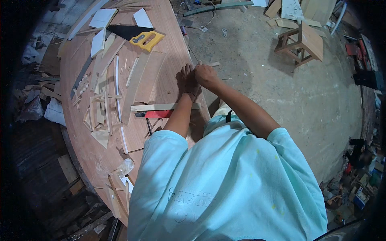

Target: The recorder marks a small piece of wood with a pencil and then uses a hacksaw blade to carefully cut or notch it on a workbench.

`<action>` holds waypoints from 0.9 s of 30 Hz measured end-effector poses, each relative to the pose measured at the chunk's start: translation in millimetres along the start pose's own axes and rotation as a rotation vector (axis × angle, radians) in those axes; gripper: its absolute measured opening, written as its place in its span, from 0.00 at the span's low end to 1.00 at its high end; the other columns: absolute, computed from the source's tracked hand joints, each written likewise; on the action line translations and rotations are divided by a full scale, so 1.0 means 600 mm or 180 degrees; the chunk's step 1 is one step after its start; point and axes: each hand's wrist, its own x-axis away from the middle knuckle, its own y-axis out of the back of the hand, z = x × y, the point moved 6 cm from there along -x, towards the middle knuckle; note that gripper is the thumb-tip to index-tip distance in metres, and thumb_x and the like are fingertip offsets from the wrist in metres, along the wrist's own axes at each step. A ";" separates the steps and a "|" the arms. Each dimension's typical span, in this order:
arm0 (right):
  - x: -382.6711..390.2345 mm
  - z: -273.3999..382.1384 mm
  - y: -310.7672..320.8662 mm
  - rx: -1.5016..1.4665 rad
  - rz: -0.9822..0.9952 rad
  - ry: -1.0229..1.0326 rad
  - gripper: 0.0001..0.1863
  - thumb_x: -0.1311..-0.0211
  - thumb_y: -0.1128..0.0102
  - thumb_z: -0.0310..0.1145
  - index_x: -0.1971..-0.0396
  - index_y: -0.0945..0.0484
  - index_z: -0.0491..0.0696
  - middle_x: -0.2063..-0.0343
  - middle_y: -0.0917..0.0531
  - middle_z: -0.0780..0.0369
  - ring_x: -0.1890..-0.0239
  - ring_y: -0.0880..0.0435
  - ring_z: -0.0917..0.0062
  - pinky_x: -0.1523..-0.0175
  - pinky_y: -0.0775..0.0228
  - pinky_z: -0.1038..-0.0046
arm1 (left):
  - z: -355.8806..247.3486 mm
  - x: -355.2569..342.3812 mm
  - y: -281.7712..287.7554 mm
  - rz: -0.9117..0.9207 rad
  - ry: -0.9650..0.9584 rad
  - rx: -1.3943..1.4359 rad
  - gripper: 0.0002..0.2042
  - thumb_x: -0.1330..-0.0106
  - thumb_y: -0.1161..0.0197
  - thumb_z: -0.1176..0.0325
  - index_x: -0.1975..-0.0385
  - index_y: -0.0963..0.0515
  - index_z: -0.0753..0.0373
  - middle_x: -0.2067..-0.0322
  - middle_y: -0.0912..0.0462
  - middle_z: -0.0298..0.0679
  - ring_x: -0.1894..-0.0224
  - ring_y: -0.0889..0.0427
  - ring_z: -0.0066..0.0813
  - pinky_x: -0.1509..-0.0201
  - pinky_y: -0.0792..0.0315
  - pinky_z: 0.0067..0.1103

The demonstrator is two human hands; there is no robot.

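Note:
Side by side at the right edge of the wooden table, my two hands touch or nearly touch. My left hand bears down on the tabletop, fingers bent and pressed together; what lies under them is hidden. My right hand is a closed fist just beyond the edge. Past its knuckles sticks out a short pale wooden strip; which hand grips it is hidden. A thin dark rod or blade runs forward from between the hands. Under my left forearm lie a pale wooden batten and a red-handled tool.
On the table lie a handsaw with a yellow handle, curved thin boards, a small frame of sticks and a clear plastic bottle. A wooden stool stands on the concrete floor, with board offcuts behind it.

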 end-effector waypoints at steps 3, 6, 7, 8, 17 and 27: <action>0.005 0.004 -0.012 -0.0083 0.0178 0.0052 0.12 0.52 0.59 0.28 0.73 0.29 0.36 0.74 0.25 0.50 0.67 0.25 0.63 0.65 0.32 0.69 | 0.011 0.015 0.006 0.0034 0.0309 -0.0005 0.11 0.51 0.55 0.65 0.69 0.34 0.60 0.68 0.35 0.41 0.62 0.38 0.37 0.58 0.42 0.27; 0.013 -0.008 -0.015 -0.0183 -0.0221 0.0018 0.12 0.53 0.62 0.28 0.78 0.30 0.36 0.79 0.26 0.48 0.75 0.25 0.58 0.71 0.33 0.64 | 0.018 0.013 -0.032 0.0475 0.0252 0.0482 0.09 0.52 0.53 0.67 0.71 0.35 0.60 0.69 0.35 0.41 0.63 0.37 0.37 0.60 0.42 0.27; 0.016 -0.010 -0.013 -0.0179 -0.0186 -0.0003 0.12 0.53 0.62 0.28 0.78 0.30 0.36 0.79 0.26 0.48 0.75 0.25 0.58 0.71 0.33 0.64 | 0.011 0.011 -0.027 0.0506 0.0260 0.0509 0.09 0.52 0.53 0.67 0.71 0.35 0.60 0.69 0.35 0.41 0.63 0.37 0.37 0.60 0.42 0.27; 0.016 -0.008 -0.007 -0.0190 -0.0056 -0.0057 0.13 0.52 0.63 0.28 0.77 0.30 0.36 0.79 0.26 0.48 0.74 0.25 0.58 0.70 0.33 0.63 | 0.006 0.001 -0.003 0.0371 0.0239 0.0694 0.08 0.52 0.53 0.67 0.72 0.34 0.61 0.69 0.35 0.41 0.63 0.37 0.37 0.60 0.42 0.27; 0.046 0.013 0.028 -0.0471 0.0173 -0.0312 0.18 0.45 0.73 0.31 0.70 0.34 0.32 0.78 0.26 0.47 0.72 0.26 0.56 0.69 0.34 0.62 | 0.013 -0.002 0.020 0.0240 0.0599 0.0688 0.10 0.51 0.53 0.66 0.70 0.34 0.62 0.70 0.34 0.43 0.64 0.37 0.38 0.59 0.42 0.27; 0.097 -0.009 0.011 -0.0713 -0.0095 -0.0113 0.11 0.55 0.59 0.28 0.79 0.30 0.35 0.79 0.26 0.48 0.74 0.25 0.60 0.72 0.34 0.65 | 0.043 0.036 -0.041 0.0458 0.0527 0.0238 0.11 0.50 0.53 0.65 0.69 0.34 0.64 0.68 0.34 0.41 0.62 0.35 0.35 0.58 0.44 0.30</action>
